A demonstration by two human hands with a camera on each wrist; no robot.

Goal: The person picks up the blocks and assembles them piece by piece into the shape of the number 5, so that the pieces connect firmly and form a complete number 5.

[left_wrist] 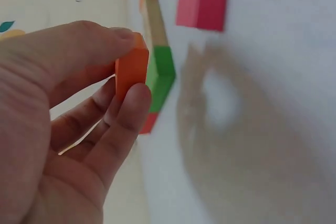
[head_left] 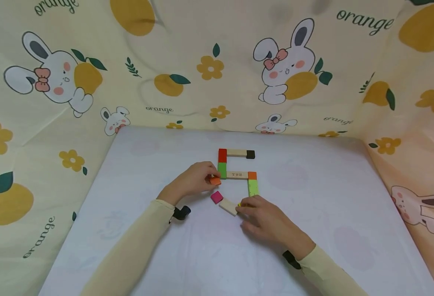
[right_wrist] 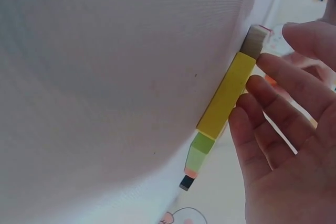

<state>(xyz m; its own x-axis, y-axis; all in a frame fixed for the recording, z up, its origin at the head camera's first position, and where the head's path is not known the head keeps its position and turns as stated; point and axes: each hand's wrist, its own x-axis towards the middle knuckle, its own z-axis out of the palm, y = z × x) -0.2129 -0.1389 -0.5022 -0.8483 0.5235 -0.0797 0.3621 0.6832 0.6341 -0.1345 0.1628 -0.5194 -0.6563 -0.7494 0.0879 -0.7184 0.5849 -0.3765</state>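
Note:
My left hand [head_left: 197, 176] pinches a small orange block [left_wrist: 131, 69] between thumb and fingers, just left of a green block [head_left: 222, 169]. The right hand [head_left: 266, 216] lies beside a yellow block [right_wrist: 228, 95]; its fingers reach along that block's side, and the thumb stands apart. A plain wooden block [head_left: 228, 206] sits at the yellow block's end, slanting toward a pink block [head_left: 217, 197]. Most of the yellow block is hidden by the right hand in the head view.
Blocks lie joined in a bent line on the white tabletop [head_left: 320, 197]: red [head_left: 222, 155], a wooden one [head_left: 237, 153], black [head_left: 251, 154], a printed wooden one [head_left: 237, 175], orange [head_left: 252, 175], light green [head_left: 253, 188]. Rabbit-print cloth [head_left: 231, 49] stands behind.

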